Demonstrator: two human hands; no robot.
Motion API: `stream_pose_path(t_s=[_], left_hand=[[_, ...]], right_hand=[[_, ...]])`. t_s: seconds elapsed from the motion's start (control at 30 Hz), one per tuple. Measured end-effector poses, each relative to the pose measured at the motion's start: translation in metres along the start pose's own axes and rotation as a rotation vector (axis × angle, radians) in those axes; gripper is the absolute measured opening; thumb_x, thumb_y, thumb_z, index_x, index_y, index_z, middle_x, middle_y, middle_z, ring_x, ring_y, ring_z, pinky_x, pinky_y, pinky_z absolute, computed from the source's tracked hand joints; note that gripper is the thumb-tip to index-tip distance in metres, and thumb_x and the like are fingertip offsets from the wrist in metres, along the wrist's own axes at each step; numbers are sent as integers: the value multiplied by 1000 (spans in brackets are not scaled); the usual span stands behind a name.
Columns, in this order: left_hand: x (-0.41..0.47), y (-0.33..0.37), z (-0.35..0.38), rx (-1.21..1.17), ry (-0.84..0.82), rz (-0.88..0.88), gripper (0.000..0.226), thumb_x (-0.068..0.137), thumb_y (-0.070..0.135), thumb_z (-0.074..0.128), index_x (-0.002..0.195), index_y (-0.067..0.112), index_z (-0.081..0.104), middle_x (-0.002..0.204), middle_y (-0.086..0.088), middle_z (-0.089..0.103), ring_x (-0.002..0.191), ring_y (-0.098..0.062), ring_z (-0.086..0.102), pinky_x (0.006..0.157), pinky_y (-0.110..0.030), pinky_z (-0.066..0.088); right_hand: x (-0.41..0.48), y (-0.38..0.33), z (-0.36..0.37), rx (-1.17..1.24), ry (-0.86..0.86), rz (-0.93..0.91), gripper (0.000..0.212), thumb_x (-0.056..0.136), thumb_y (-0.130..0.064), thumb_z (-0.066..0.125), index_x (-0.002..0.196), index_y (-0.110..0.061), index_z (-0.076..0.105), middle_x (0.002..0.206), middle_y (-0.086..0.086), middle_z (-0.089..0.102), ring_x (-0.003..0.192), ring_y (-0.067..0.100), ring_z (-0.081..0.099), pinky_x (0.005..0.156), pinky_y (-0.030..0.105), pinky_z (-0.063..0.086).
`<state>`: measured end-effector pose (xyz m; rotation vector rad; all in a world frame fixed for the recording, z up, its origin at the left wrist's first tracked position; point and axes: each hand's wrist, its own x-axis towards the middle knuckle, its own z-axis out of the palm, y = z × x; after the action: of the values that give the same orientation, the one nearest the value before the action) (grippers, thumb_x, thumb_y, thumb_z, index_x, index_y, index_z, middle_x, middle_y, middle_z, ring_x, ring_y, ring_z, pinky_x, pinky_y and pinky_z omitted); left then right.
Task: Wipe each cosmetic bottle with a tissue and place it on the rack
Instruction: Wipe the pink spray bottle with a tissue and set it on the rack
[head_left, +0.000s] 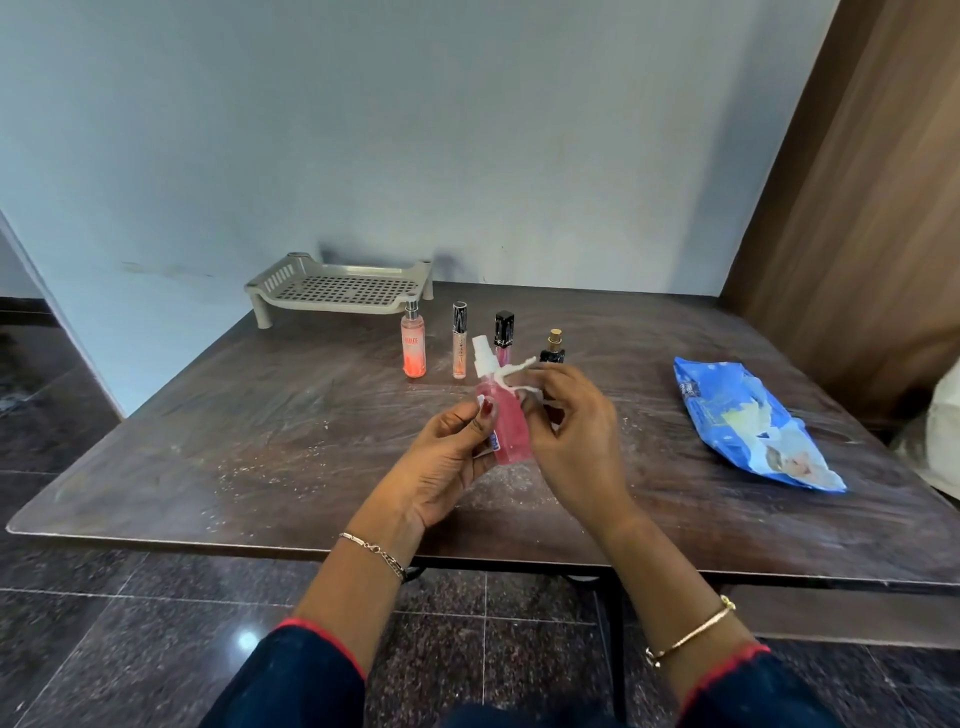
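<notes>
Holding one bottle, tissue, four bottles standing

A single wide-angle camera worn on the person's head looks forward and steeply down from the near edge of the brown table. The left hand and right hand are close under the lens at mid-frame. The rack stands far off against the blue wall, and the floor tiles fill the bottom.
</notes>
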<state>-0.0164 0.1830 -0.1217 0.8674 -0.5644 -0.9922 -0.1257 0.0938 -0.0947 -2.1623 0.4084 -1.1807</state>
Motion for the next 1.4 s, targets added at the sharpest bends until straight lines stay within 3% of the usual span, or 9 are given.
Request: stream_pose_path(t_s=[0.3, 0.43, 0.6, 0.77, 0.97, 1.17, 1.27, 1.33, 1.4], left_hand=[[1, 4, -6, -188, 134, -29, 46, 77, 14, 61, 120, -2, 57, 102, -12, 69, 81, -16, 69, 63, -26, 58], [-4, 4, 3, -180, 50, -61, 31, 79, 13, 58, 108, 5, 64, 92, -9, 73, 77, -14, 70, 63, -25, 58], [-9, 9, 6, -192, 77, 7, 36, 82, 14, 58, 114, -3, 59, 103, -16, 70, 85, -20, 71, 70, -33, 61], [-8, 9, 1, -308, 150, 28, 30, 97, 13, 47, 121, -2, 57, 109, -21, 68, 91, -27, 69, 75, -37, 57], [-8, 8, 14, -262, 186, -2, 43, 84, 28, 63, 117, 2, 60, 88, -9, 66, 76, -18, 63, 67, -29, 56], [-10, 7, 18, -300, 139, -29, 40, 81, 21, 62, 115, 0, 63, 104, -16, 65, 94, -24, 58, 89, -35, 43], [-13, 6, 20, -327, 108, -40, 31, 83, 24, 58, 102, 3, 71, 102, -16, 67, 93, -23, 59, 84, -31, 42], [-13, 8, 20, -371, 97, -38, 37, 88, 26, 54, 114, 2, 64, 103, -15, 67, 92, -23, 63, 88, -31, 46], [-12, 8, 17, -423, 109, -36, 48, 90, 30, 54, 127, 1, 54, 100, -13, 67, 90, -20, 63, 91, -32, 47]], right_hand=[[-29, 1, 0, -224, -51, -279, 24, 81, 5, 67, 100, -9, 71, 100, -1, 66, 90, 9, 63, 79, 23, 54], [-7, -5, 1, -147, -27, -126, 25, 83, 3, 63, 103, -9, 71, 102, -3, 64, 90, 8, 61, 80, 23, 53], [-6, -7, 0, -7, -50, 10, 29, 83, 5, 62, 103, -15, 72, 102, -7, 65, 92, 2, 61, 79, 12, 50], [-32, 0, -1, -102, -107, -113, 28, 82, 4, 65, 101, -15, 72, 102, -9, 64, 94, 2, 61, 81, 22, 54], [-29, 1, 7, -202, -124, -180, 26, 85, -4, 64, 107, -15, 68, 103, -6, 65, 93, 10, 61, 77, 31, 53], [2, -6, 10, -195, 20, -74, 28, 87, -5, 61, 113, -14, 67, 97, -4, 63, 83, 8, 58, 74, 25, 53], [3, -11, 11, -160, 59, -67, 29, 86, -5, 62, 112, -17, 67, 98, -4, 60, 80, 3, 55, 72, 13, 47], [-6, -12, 13, -178, 27, -123, 31, 84, -4, 64, 111, -17, 67, 95, -4, 56, 79, 2, 53, 70, 9, 46], [-18, -11, 14, -202, -12, -192, 31, 81, -2, 67, 110, -15, 68, 91, -2, 54, 77, 7, 53, 66, 19, 51]])
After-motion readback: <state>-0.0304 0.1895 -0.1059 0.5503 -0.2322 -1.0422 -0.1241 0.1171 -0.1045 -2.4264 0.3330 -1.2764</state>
